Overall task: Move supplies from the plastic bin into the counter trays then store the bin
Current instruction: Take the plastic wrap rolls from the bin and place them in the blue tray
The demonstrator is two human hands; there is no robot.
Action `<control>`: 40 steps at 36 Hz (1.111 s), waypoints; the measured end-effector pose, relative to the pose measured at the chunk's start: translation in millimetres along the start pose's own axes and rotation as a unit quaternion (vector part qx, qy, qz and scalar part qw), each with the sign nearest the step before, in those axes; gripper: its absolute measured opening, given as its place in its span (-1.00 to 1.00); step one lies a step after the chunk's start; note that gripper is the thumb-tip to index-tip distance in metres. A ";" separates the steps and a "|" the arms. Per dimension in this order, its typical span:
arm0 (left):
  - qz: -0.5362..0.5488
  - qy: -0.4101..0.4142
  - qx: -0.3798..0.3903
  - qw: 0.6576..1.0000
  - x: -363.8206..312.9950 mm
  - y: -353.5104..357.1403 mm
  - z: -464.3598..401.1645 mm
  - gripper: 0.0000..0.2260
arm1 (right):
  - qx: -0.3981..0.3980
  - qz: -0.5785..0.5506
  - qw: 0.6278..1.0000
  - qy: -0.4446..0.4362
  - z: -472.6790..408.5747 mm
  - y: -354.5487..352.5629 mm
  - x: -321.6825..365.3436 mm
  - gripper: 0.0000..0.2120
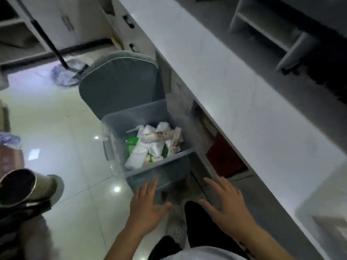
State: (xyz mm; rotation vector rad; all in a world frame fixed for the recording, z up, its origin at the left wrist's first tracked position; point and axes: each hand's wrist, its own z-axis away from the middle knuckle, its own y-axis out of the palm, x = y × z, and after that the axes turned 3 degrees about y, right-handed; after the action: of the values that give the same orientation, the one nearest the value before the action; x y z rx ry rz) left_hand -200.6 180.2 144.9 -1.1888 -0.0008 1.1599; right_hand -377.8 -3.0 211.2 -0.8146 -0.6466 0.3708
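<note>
**One clear bin of packets on the floor, both hands spread at its near wall**

The clear plastic bin (150, 147) stands on the glossy tiled floor (56, 128), its right side close against the open cabinet front under the white counter (234, 91); its far wall is just beside a grey padded chair (120, 81); its left side faces open tile; the counter's long edge runs diagonally from the top centre to the lower right, overhanging the bin's right corner.

The bin has no lid on it; it holds a loose heap of supplies (154, 143), white wrapped packets, some printed, with green packets among them; the exact number cannot be told, since they overlap and the frame is blurred.

One bin, one chair, two hands; the left hand (148, 205) has its fingers straight and spread, the fingertips at the bin's near wall, though whether they touch it cannot be told; the right hand (223, 201) is likewise flat and spread, near the bin's near right corner, holding nothing; the two hands are apart, with a dark trouser leg and a white shoe (174, 229) between them.

At the far right corner of the counter sits a pale tray (323, 212), its contents unclear.
</note>
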 end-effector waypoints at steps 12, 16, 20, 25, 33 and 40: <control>0.006 -0.196 0.036 0.980 55.5 -39.5 -78.2 -0.24 | 0.115 0.040 0.992 -0.038 -214.9 16.0 54.7 -0.37; 0.000 -0.216 0.072 0.974 58.0 -49.5 -127.0 -0.27 | 0.139 0.033 0.990 -0.013 -274.4 27.7 62.9 -0.41; -0.003 -0.207 0.087 0.975 63.1 -51.9 -195.3 -0.31 | 0.190 0.059 0.979 0.032 -298.6 43.0 56.7 -0.47; -0.053 -0.186 0.089 0.977 73.6 -46.7 -279.7 -0.36 | 0.170 0.079 0.981 0.039 -294.1 58.4 39.2 -0.57; -0.184 -0.117 0.135 0.967 84.8 -22.2 -379.5 -0.32 | 0.149 0.095 0.984 0.026 -286.2 59.5 24.1 -0.50; -0.291 -0.008 0.144 0.946 94.2 0.7 -435.5 -0.45 | 0.112 0.071 0.990 0.051 -286.3 60.8 30.9 -0.60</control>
State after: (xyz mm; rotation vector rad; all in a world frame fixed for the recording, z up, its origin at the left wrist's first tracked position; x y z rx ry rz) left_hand 80.5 -64.7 -99.2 -0.8344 -0.1791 0.6194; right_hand -169.6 -105.2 29.9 -0.6627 -0.4430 0.5186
